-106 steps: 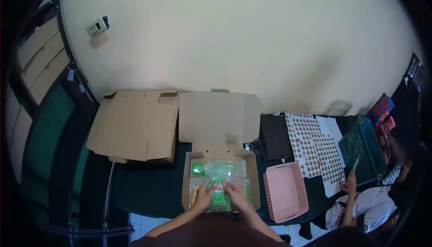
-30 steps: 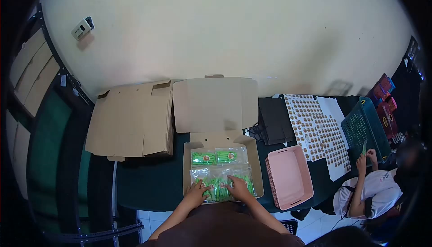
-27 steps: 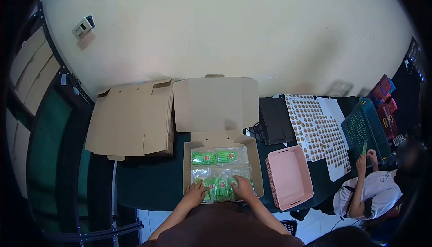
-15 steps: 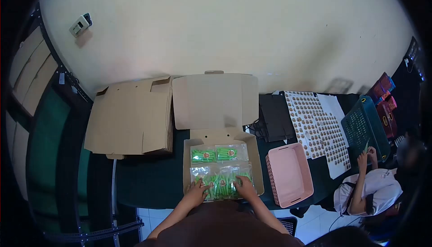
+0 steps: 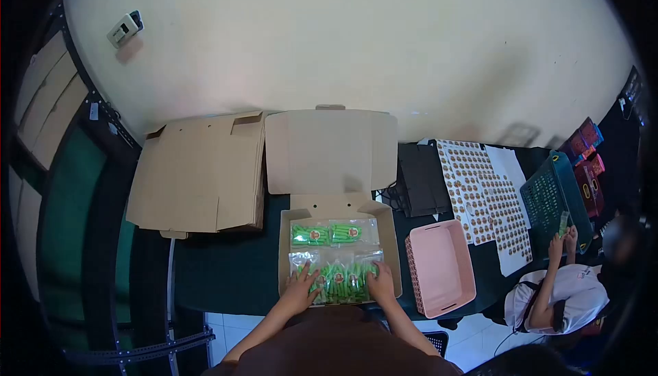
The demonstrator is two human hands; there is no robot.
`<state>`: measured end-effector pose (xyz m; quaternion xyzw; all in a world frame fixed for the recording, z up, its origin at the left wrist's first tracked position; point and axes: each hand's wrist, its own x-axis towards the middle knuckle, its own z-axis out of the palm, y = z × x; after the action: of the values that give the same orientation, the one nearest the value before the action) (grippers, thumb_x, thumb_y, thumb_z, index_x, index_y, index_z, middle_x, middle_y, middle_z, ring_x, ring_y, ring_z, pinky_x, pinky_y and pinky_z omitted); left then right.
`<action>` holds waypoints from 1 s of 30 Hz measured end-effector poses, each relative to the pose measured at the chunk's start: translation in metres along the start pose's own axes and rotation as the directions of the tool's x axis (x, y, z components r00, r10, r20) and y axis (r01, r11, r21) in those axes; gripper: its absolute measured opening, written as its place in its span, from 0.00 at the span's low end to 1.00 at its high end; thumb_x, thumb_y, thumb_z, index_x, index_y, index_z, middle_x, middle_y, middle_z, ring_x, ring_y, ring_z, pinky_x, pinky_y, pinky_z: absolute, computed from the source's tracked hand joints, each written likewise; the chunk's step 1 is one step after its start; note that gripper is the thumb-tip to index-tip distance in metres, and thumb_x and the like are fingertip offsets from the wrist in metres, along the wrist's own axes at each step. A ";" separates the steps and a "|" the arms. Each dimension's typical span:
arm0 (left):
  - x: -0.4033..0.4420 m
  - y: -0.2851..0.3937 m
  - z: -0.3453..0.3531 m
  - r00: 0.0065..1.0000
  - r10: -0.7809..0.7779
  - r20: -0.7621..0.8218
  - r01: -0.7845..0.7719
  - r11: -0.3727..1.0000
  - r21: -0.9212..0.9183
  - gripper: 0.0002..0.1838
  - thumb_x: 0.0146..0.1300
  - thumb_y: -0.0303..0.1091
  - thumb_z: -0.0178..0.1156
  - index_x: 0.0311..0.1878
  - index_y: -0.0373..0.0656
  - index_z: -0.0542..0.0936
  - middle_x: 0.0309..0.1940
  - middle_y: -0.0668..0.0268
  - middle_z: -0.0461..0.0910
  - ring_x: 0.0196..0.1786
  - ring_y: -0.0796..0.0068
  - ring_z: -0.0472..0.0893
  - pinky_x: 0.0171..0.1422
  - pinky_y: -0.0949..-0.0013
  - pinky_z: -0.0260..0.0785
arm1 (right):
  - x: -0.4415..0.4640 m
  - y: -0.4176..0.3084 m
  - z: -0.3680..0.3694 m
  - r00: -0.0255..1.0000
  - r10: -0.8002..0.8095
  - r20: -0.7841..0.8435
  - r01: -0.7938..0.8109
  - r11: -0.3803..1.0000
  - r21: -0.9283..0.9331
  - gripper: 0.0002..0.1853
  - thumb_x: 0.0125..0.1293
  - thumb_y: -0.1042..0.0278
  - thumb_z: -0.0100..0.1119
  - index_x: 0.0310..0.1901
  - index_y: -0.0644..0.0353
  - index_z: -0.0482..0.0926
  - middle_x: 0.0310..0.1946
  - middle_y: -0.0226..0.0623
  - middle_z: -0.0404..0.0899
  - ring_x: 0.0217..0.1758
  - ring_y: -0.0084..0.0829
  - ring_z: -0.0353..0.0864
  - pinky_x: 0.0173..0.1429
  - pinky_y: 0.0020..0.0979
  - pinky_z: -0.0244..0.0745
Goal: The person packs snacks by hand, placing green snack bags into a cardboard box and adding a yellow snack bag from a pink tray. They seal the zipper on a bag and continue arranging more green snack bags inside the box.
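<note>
An open cardboard box [image 5: 284,261] stands before me with its lid folded back. Inside lie clear packets of green sticks [image 5: 336,281] with round labels, several in the near row. Two more labelled packets [image 5: 345,233] lie in the far row. My left hand [image 5: 299,292] rests on the near row at its left end, fingers spread. At the right end, against the box's inner side, my right hand [image 5: 381,284] touches the packets with its fingers apart. Both palms partly cover the packets beneath them.
Flat cardboard boxes [image 5: 195,174] are stacked on the left. To the right are a pink basket [image 5: 442,266], black folders [image 5: 421,180], sticker sheets [image 5: 480,191] and a green basket [image 5: 548,191]. A person [image 5: 558,297] at the far right holds a green packet [image 5: 563,224].
My right hand has shifted slightly right, towards the box's side. My left hand stays on the packets, its fingers a little higher. The other person's hands have moved with a green packet.
</note>
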<state>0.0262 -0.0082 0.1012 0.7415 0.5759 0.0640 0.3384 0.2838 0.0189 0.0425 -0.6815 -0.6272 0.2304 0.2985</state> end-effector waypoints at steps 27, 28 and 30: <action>0.110 -0.037 0.017 0.995 -0.064 -0.074 0.076 0.982 0.175 0.32 0.56 0.41 0.49 0.65 0.45 0.60 0.70 0.62 0.46 0.71 0.49 0.43 0.70 0.43 0.37 | 0.085 -0.032 0.034 0.834 -0.301 0.463 0.428 0.882 -0.197 0.30 0.62 0.53 0.49 0.61 0.64 0.62 0.64 0.49 0.57 0.68 0.48 0.54 0.68 0.37 0.53; 0.109 -0.038 0.017 0.995 -0.059 -0.075 0.072 0.982 0.177 0.32 0.56 0.41 0.49 0.65 0.45 0.60 0.70 0.62 0.46 0.71 0.49 0.43 0.70 0.43 0.37 | 0.085 -0.032 0.034 0.837 -0.301 0.458 0.427 0.882 -0.199 0.30 0.62 0.53 0.49 0.61 0.64 0.62 0.64 0.49 0.57 0.68 0.48 0.54 0.68 0.37 0.53; 0.104 -0.036 0.016 0.983 0.042 -0.176 -0.023 0.994 0.105 0.37 0.50 0.46 0.57 0.64 0.45 0.61 0.70 0.58 0.45 0.71 0.46 0.43 0.70 0.44 0.38 | 0.085 -0.032 0.034 0.852 -0.305 0.425 0.398 0.905 -0.150 0.29 0.61 0.54 0.50 0.60 0.62 0.63 0.64 0.49 0.57 0.68 0.48 0.54 0.67 0.38 0.54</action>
<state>0.0389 0.0821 0.0372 0.7585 0.5943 0.1058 0.2458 0.2470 0.1083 0.0456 -0.5244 -0.8112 0.2281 0.1222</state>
